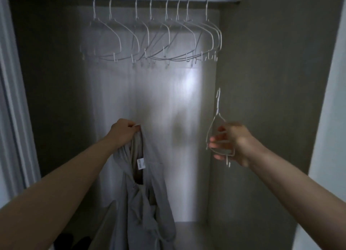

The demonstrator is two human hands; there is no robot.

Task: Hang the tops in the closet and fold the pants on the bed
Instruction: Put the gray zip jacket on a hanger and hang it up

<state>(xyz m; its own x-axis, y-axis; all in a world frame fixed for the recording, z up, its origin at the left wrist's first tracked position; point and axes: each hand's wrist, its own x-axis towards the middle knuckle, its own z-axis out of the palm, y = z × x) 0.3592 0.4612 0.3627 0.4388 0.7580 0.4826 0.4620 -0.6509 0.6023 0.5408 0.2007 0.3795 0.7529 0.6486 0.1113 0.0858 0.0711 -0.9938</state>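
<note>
Left hand (122,131) pinching grey hooded top (144,203) by its neckline at lower centre, right hand (230,143) loosely curled round blurred white hanger (219,130) at centre right; risk: hanger slipping, or snagging hood drawstrings during threading.

Both bare forearms extend forward and upward from the lower corners of the view, converging slightly. Left grip (124,131): back of the hand toward the camera, fingers curled downward and thumb closed against them, pinching a fold of grey top (144,193) that hangs directly below the grip. Right grip (229,143): held at about the same height and well apart to the right, wrist bent inward, palm facing left, fingers (217,139) loosely curled round the frame of a white hanger (218,118) whose hook rises above the grip. The right fingers are motion-blurred.
</note>
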